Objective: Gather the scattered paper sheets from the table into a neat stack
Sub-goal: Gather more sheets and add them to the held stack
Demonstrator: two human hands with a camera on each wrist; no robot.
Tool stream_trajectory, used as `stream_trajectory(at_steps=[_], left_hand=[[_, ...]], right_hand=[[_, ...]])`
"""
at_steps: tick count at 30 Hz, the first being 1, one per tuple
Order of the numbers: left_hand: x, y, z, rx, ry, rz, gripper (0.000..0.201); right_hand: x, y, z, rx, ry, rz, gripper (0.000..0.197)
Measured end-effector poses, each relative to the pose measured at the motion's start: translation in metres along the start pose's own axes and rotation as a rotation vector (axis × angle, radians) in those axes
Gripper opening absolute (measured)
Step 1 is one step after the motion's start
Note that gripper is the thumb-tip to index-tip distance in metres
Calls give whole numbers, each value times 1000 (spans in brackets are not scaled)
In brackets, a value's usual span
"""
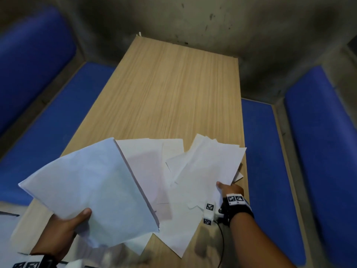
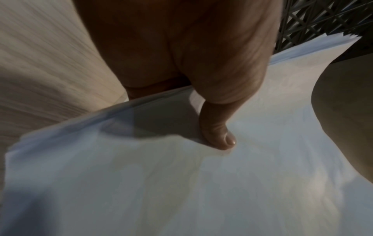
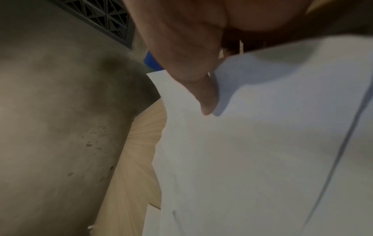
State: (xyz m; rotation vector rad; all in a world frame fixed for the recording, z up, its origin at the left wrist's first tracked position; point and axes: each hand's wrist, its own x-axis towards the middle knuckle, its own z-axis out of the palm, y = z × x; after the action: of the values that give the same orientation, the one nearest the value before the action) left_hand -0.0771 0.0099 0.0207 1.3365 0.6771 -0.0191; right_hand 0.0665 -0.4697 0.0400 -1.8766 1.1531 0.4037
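Two bundles of sheets — left hand [image 1: 58,231] and right hand [image 1: 230,189] gripping.

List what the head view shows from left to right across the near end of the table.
left blue bench cushion → left hand gripping the gathered stack → loose sheets on the table → fanned bunch held by the right hand → right blue bench cushion
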Motion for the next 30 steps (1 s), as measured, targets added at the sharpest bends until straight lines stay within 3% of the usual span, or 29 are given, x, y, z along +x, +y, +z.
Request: stream_trajectory(at_steps=[3,5,8,9,10,11,15,17,19,22,25,28,30], left_hand=[[-2,5,-1,37,31,-11,94],[-9,17,6,58,68,-6,81],[-17,35,16,102,76,25,63],[-18,39,17,120,88,18,55],[-20,44,17,126,108,11,51],[-20,45,17,128,126,2,52],[-10,34,-1,107,170,-2,88],[-4,32,-5,113,170,-29,89],[-7,46,7,117,169,-5,71],[-7,64,22,132,149,20,40],[-1,81,37,142,204,44,34],[11,94,50,50,200,30,38],[19,101,59,-6,202,8,39]], right_hand=[[3,-8,8,-57,74,44,41],[10,-14,16,-63,88,67,40],[5,-26,19,-28,-68,24,37],[-1,-34,20,36,-76,54,33],[-2,-32,23,-68,-28,10,29],[2,-30,23,-38,72,-17,28],[15,-24,19,285,208,2,25],[12,-23,9,377,139,-135,35],[4,-23,-5,391,111,-259,54],[-26,-32,-29,360,7,-408,98],[-70,-46,-52,210,-151,-628,121],[-115,-60,-70,115,-361,-752,113],[-143,-68,-77,107,-474,-793,82]])
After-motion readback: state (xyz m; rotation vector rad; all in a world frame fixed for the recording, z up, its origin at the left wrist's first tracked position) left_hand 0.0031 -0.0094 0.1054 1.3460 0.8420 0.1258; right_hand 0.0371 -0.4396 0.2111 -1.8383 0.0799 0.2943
